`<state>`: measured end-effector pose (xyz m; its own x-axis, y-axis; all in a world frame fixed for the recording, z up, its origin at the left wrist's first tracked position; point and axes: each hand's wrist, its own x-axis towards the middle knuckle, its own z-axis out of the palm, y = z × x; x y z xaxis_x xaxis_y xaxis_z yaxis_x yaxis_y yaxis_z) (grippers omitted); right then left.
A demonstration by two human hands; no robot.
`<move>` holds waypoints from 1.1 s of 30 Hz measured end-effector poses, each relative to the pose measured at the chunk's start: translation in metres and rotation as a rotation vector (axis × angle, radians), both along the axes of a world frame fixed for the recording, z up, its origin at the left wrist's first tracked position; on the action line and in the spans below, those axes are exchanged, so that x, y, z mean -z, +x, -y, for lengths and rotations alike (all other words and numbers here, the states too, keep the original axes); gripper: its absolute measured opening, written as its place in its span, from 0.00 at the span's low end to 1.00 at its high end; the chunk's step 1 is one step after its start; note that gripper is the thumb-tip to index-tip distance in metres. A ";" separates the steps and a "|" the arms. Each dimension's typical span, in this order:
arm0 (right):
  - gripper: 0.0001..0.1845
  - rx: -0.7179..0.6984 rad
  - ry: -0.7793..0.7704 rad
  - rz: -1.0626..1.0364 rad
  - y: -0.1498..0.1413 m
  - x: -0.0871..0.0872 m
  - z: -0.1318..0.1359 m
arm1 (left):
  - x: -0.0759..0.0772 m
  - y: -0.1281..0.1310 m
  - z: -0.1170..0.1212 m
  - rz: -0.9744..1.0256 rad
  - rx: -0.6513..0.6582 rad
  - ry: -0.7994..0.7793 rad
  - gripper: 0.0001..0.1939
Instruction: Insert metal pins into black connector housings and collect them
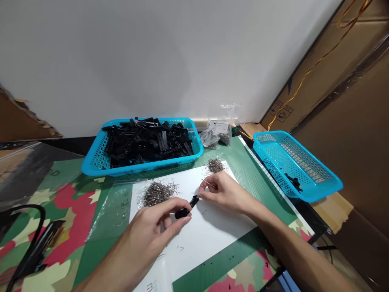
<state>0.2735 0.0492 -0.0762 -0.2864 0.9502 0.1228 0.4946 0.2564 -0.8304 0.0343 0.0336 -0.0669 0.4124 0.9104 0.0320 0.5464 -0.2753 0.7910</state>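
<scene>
My left hand [162, 221] grips a small black plastic part [183, 212] between thumb and fingers, over a white sheet [197, 239]. Its narrow end points to the right, toward my right hand [220, 190]. The right fingers are pinched close to that end, with a thin metal rod [209, 184] sticking out between them; its tip is too small to make out. Beyond my left hand lies a pile of small bent metal wires [158, 194]. A smaller pile of wires [215, 165] sits behind my right hand. A few loose wires [180, 247] lie on the sheet.
A blue basket [142, 168] heaped with black plastic parts stands at the back left. Another blue basket [322, 190] at the right holds a few black parts. Clear bags of wires [224, 136] rest by the wall. Cardboard [349, 101] borders the right side.
</scene>
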 end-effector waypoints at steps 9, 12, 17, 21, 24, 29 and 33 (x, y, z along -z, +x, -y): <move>0.06 0.023 -0.048 0.109 -0.005 -0.001 0.005 | 0.003 -0.004 0.002 -0.175 0.130 -0.008 0.17; 0.06 0.040 -0.053 0.128 -0.007 0.000 0.006 | 0.006 -0.005 0.004 -0.162 0.178 0.008 0.15; 0.04 0.073 -0.006 0.149 -0.007 0.005 0.006 | 0.004 -0.004 0.005 -0.148 0.223 0.016 0.16; 0.06 0.094 0.012 0.138 -0.008 0.006 0.007 | 0.004 -0.003 0.005 -0.149 0.182 0.003 0.16; 0.06 0.104 0.017 0.132 -0.011 0.007 0.007 | 0.006 -0.004 0.006 -0.172 0.129 -0.012 0.17; 0.07 0.142 0.074 0.148 -0.014 0.009 0.008 | 0.004 -0.003 0.007 -0.169 0.127 -0.049 0.20; 0.07 0.162 0.075 0.137 -0.014 0.012 0.009 | 0.001 -0.001 0.008 -0.164 0.138 -0.041 0.19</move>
